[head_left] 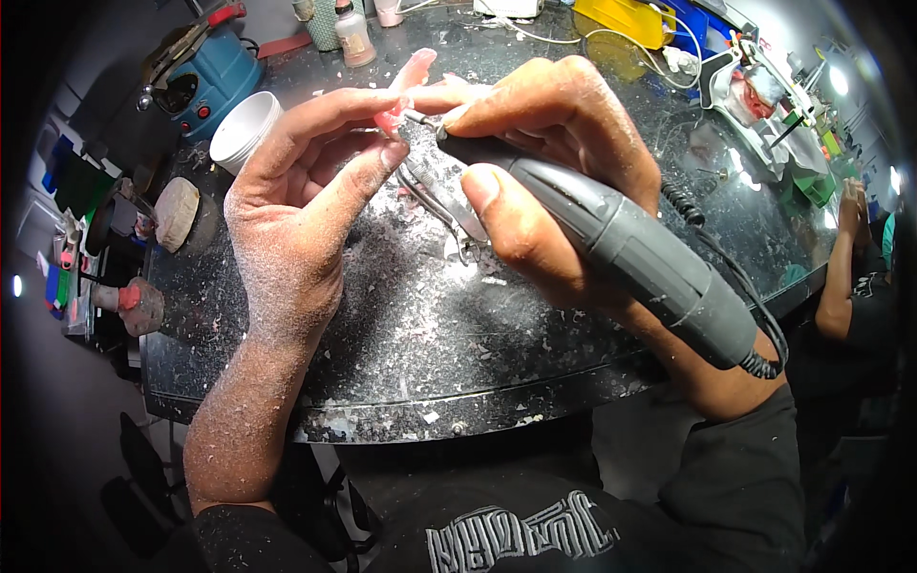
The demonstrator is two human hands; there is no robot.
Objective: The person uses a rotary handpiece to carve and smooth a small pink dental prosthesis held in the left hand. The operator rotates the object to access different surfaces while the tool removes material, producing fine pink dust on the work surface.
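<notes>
Dust-coated left hand [296, 191] pinches a pink acrylic piece [406, 86] at its fingertips while the right hand [544, 162], clamped around a grey rotary handpiece [611, 244], presses its tip against it.

Pink piece [409, 84] in left hand [301, 205], grey rotary handpiece [611, 244] in right hand [549, 162].

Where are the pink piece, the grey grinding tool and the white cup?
pink piece [413, 74], head view, its upper translucent end
grey grinding tool [621, 244], head view, middle of its barrel
white cup [245, 129], head view, its rim
</notes>
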